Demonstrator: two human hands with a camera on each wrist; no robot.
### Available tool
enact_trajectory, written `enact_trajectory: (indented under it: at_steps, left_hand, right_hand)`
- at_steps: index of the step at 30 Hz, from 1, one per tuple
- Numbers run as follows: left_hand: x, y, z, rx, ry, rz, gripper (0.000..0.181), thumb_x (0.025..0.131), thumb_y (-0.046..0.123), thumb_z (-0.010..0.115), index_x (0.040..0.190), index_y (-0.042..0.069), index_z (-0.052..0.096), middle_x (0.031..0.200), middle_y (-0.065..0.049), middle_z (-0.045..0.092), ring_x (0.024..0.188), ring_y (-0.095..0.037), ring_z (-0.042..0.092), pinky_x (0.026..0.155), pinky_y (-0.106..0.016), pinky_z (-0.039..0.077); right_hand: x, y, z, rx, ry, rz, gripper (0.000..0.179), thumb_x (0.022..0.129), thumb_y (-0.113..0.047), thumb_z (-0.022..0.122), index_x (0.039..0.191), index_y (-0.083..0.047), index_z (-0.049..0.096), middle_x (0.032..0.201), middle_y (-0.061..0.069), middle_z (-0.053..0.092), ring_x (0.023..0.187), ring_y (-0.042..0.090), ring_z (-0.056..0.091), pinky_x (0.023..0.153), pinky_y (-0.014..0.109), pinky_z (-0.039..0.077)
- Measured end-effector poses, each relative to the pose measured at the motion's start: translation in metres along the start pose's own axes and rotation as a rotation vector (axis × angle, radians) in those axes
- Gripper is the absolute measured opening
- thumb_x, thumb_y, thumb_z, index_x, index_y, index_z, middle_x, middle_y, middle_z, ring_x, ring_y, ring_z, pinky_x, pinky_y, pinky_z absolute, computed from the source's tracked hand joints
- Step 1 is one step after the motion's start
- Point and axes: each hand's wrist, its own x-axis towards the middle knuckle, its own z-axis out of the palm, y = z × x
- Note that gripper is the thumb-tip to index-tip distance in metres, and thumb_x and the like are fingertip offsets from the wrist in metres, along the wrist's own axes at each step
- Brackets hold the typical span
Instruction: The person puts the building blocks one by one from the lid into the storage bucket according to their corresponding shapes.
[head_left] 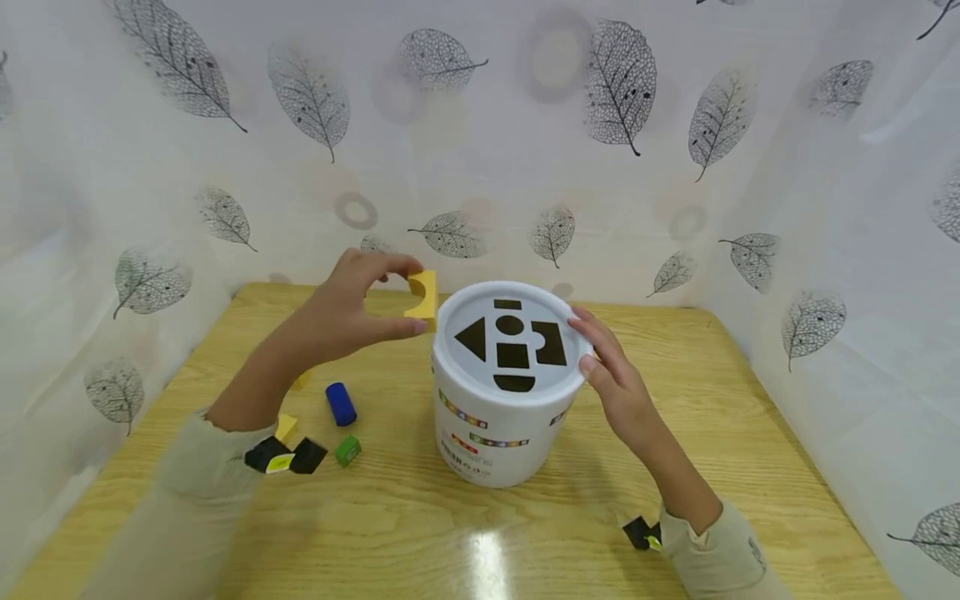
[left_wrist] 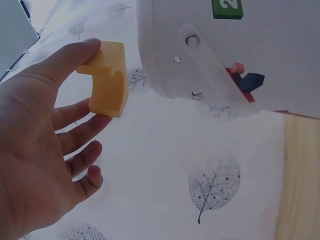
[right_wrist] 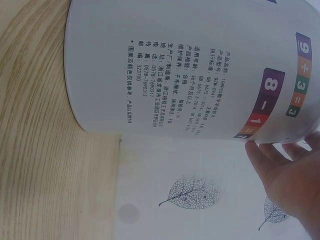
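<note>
I couldn't make out two yellow blocks (head_left: 286, 428) fully: my left forearm and sleeve (head_left: 195, 483) covered parts of both. Little fingers of my right hand (head_left: 617, 375) were hard to separate in the head view, and the right wrist view cut that hand off at the edge. The bucket's base was out of the left wrist picture.

Surface: light wood-grain tabletop (head_left: 405, 542), a glare patch on it between my forearms. Behind and on both sides of my hands hung pale sheeting (head_left: 517, 175) printed with dark skeleton leaves.

My left hand (head_left: 347, 304) pinched a smooth yellow block with a rounded notch (head_left: 429, 302) between thumb and fingers, in the air just beside the rim; the left wrist view showed a gap. My right hand rested spread against the rim opposite, holding nothing.

Between them stood a white cylindrical plastic bucket (head_left: 510, 433), upright, printed with coloured sums and small text, a white strap handle (left_wrist: 212, 70) on its wall. Its pale lid (head_left: 480, 302) had triangle, round, rectangular and notched cut-outs (head_left: 472, 340). Below my left hand, a blue cylinder (head_left: 341, 404) and a small green block (head_left: 348, 451) lay near each other.
</note>
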Motion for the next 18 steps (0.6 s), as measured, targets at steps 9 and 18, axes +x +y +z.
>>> enact_trajectory:
  at_steps: [9, 18]
  left_hand:
    - [0.019, 0.019, 0.015, 0.020, -0.043, 0.032, 0.072, 0.080, 0.051, 0.081, 0.142, 0.026, 0.055, 0.134, 0.007, 0.054, 0.128, -0.021, 0.035, 0.101, -0.054, 0.040]
    - [0.043, 0.036, 0.035, 0.041, -0.120, 0.075, 0.072, 0.079, 0.055, 0.081, 0.139, 0.025, 0.058, 0.128, 0.009, 0.059, 0.123, -0.017, 0.037, 0.098, -0.049, 0.043]
  right_hand:
    - [0.000, 0.000, 0.001, -0.004, -0.001, 0.005, 0.047, 0.107, -0.014, 0.040, 0.153, -0.021, 0.044, 0.165, -0.008, 0.027, 0.153, 0.019, 0.022, 0.111, 0.016, 0.033]
    - [0.000, 0.000, 0.000, 0.000, -0.001, -0.009, 0.047, 0.107, -0.013, 0.039, 0.153, -0.018, 0.044, 0.165, -0.007, 0.027, 0.154, 0.019, 0.021, 0.113, 0.016, 0.030]
